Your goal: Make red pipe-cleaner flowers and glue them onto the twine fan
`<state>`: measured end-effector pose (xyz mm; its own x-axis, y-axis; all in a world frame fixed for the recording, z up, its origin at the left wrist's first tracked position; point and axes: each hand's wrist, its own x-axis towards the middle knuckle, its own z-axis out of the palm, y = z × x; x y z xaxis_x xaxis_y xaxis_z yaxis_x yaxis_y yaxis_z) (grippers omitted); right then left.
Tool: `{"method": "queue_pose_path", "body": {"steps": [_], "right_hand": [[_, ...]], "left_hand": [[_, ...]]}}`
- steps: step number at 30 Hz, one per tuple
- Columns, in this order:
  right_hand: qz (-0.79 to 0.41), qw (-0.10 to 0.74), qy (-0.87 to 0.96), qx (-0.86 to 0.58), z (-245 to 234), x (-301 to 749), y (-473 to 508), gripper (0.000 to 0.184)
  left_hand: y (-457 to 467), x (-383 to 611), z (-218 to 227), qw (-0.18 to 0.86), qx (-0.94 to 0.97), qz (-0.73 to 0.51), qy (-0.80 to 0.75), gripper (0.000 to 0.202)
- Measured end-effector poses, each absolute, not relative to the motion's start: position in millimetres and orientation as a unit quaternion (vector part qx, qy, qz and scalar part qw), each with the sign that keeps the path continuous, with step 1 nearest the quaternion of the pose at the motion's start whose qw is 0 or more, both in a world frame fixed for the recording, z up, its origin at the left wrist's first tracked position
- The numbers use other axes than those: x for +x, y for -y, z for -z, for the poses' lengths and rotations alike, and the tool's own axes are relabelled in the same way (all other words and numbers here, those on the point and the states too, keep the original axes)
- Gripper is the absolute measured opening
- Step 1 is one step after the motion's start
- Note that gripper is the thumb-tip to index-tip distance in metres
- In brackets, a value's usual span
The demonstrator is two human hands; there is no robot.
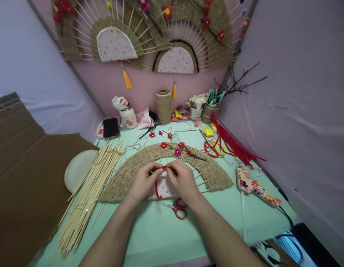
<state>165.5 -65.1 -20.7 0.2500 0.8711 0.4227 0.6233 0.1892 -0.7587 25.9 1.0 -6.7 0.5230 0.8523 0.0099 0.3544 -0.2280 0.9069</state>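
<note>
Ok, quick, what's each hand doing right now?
Left hand: closed, fingertips pinching a red strip.
Right hand: closed, fingertips pinching the red strip too.

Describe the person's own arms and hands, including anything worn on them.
The left hand and right hand are ungloved. Both forearms are bare, with no sleeve, watch or bracelet showing. Fingernail detail is too small to tell.

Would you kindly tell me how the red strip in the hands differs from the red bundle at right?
The red strip curls at its lower end; the red bundle spreads in long strands. The left hand and right hand hold the strip; the bundle lies untouched. Both are red.
</note>
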Motion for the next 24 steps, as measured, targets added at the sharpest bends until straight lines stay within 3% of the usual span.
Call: {"method": "queue_pose_path", "body": {"steps": [4, 12, 24], "right_hand": [[-0.174, 0.544, 0.536, -0.622, 20, 163, 65, 0.014], [-0.410, 0.576, 0.416, -0.571, 18, 168, 61, 0.013], [-0.615, 0.574, 0.281, -0.462, 18, 178, 61, 0.021]], "left_hand": [[5, 33, 8, 0.536, 0.676, -0.282, -0.421, 0.020], [8, 37, 14, 0.649, 0.546, -0.328, -0.416, 0.021], [8, 35, 11, 0.669, 0.521, -0.336, -0.410, 0.026]]}}
